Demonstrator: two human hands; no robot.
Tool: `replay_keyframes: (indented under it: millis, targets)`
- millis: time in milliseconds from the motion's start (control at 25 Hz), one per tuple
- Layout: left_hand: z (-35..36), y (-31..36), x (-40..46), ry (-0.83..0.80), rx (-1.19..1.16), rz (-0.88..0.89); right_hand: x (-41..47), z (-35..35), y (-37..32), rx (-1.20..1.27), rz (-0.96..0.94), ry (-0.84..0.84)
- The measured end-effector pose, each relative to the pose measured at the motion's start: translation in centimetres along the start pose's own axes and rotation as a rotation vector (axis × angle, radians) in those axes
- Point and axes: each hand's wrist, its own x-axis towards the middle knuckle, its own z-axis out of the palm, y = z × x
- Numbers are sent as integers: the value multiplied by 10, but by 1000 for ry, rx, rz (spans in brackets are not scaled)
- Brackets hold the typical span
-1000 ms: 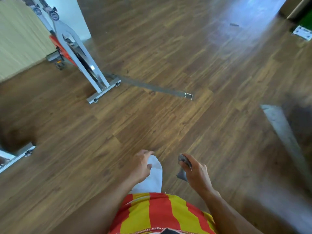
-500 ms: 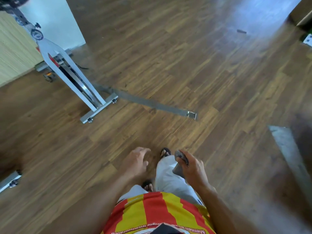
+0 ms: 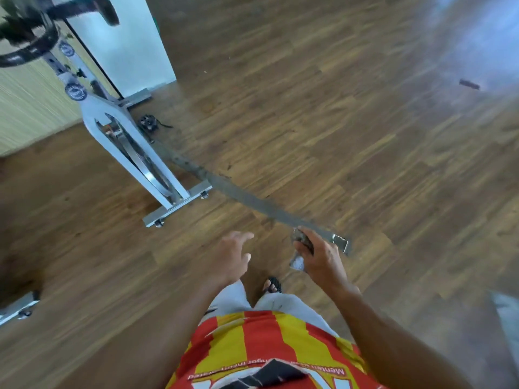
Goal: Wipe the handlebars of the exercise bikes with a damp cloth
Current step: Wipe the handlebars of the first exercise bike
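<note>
The fingers [image 3: 304,242] of the right hand [image 3: 320,256] are curled round a small grey cloth [image 3: 298,261], which bunches above the knuckles and hangs below the palm. The left hand [image 3: 229,259] is empty, its fingers loosely spread and released, level with the right and apart from it. Both hover over a wooden floor [image 3: 337,122]. The exercise bike [image 3: 132,153], with a white frame, stands ahead and to the left, well apart from the cloth; its dark handlebars [image 3: 33,35] show blurred at the top left corner. Round badges on the frame cannot be read. A grey metal strip [image 3: 247,200] lies on the floor from the bike's base toward the right hand. The red and yellow shirt [image 3: 261,346] carries upside-down writing, too blurred to read.
</note>
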Motion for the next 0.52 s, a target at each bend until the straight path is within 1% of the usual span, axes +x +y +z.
replay_keyframes:
  millis: [80, 200, 400, 520]
  targets:
    - [-12, 11, 35, -8, -22, -10, 41, -9, -5, -14, -46, -18]
    - [-35, 15, 103, -11, -44, -12, 119, -21, -18, -18, -40, -33]
    - [-91, 19, 218, -11, -53, -3, 232, -32, -50, -25, -25, -8]
    - [-134, 21, 283, 33, -50, 15, 300, -40, -76, -47, -47, 10]
